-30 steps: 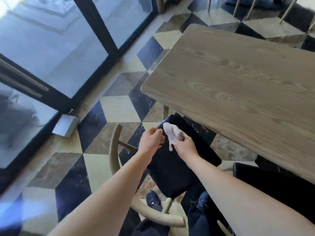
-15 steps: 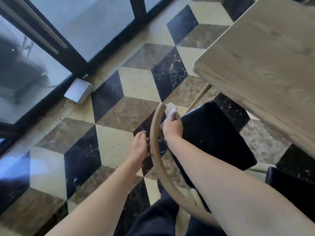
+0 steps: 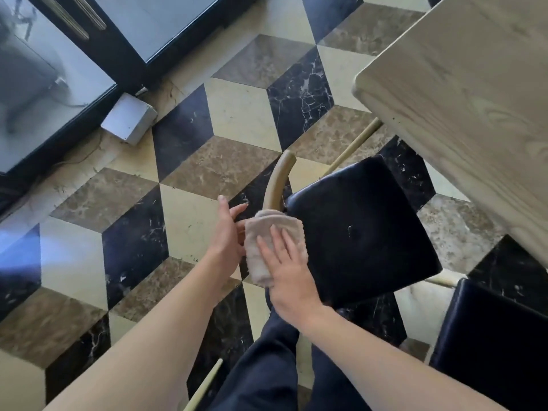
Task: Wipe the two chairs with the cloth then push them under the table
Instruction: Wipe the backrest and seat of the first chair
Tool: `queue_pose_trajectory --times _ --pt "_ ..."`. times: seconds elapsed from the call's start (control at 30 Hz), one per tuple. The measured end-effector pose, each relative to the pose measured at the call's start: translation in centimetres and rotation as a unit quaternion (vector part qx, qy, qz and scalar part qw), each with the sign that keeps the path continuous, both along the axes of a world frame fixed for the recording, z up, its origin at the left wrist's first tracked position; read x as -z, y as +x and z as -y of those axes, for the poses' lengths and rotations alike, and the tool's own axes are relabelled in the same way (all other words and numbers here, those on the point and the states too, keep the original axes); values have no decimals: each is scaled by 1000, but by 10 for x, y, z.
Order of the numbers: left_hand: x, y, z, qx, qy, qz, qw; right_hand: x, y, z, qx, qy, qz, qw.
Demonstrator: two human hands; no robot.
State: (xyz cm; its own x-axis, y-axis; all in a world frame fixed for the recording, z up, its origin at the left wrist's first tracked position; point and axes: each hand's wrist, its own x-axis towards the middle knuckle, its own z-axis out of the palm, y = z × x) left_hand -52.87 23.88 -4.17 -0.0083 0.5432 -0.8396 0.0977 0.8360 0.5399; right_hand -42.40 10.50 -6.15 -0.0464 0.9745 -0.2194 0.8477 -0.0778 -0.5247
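A chair with a black seat (image 3: 361,232) and a curved pale wooden backrest (image 3: 277,182) stands in front of me, partly under the wooden table (image 3: 462,93). A beige cloth (image 3: 264,244) is wrapped over the backrest. My right hand (image 3: 287,274) lies flat on the cloth, fingers spread, pressing it against the rail. My left hand (image 3: 226,229) touches the cloth's left side with its fingers apart. A second chair's black seat (image 3: 492,345) shows at the lower right. The backrest under the cloth is hidden.
The floor has a cube pattern of black, brown and cream tiles. Glass doors with black frames (image 3: 124,69) run along the upper left, with a small grey box (image 3: 129,118) on the floor beside them. My dark trouser legs (image 3: 267,366) are below the chair.
The cloth has slid down the backrest toward me and my right hand has flattened on it. My left hand has come up against the cloth. The view has tilted further down.
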Motion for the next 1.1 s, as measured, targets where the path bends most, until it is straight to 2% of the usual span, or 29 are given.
queue_pose_trajectory --times 0.07,0.17,0.27,0.37,0.4,0.47,0.53,0.57,0.6,0.63,0.67,0.7,0.93,1.03,1.1 --pt "0 -1 -6 4 -13 6 1000 5 8 30 -104 77 59 990" --pt "-1 -2 -14 41 -12 20 999 16 27 55 -246 130 55 959" --pt "-4 -1 -22 84 -8 12 996 23 46 54 -349 130 56 926" --pt "-3 -3 -25 102 -5 4 995 22 58 33 -411 110 41 904" --pt "-3 -3 -24 107 -3 -1 994 19 58 24 -410 106 33 905" --pt "-1 -2 -24 110 3 -9 994 15 58 4 -356 88 12 930" --pt "-1 0 -21 103 11 -16 994 13 54 -23 -220 40 -38 974" --pt "0 1 -20 103 18 -19 994 9 51 -39 -115 3 -98 988" --pt "2 1 -17 105 25 -20 994 5 46 -54 2 -44 -179 983" --pt "2 1 -13 110 28 -20 993 1 40 -65 106 -83 -258 957" --pt "2 0 -9 111 30 -15 993 -3 33 -75 174 -109 -317 926" --pt "1 -1 -4 111 29 -7 993 -5 28 -79 204 -122 -337 911" --pt "-7 13 59 214 111 23 970 -6 28 7 129 -156 -372 906" --pt "-8 24 96 200 174 -21 964 -12 47 67 89 -200 -410 885" --pt "-7 31 119 184 203 -61 960 -13 69 109 22 -228 -364 903"
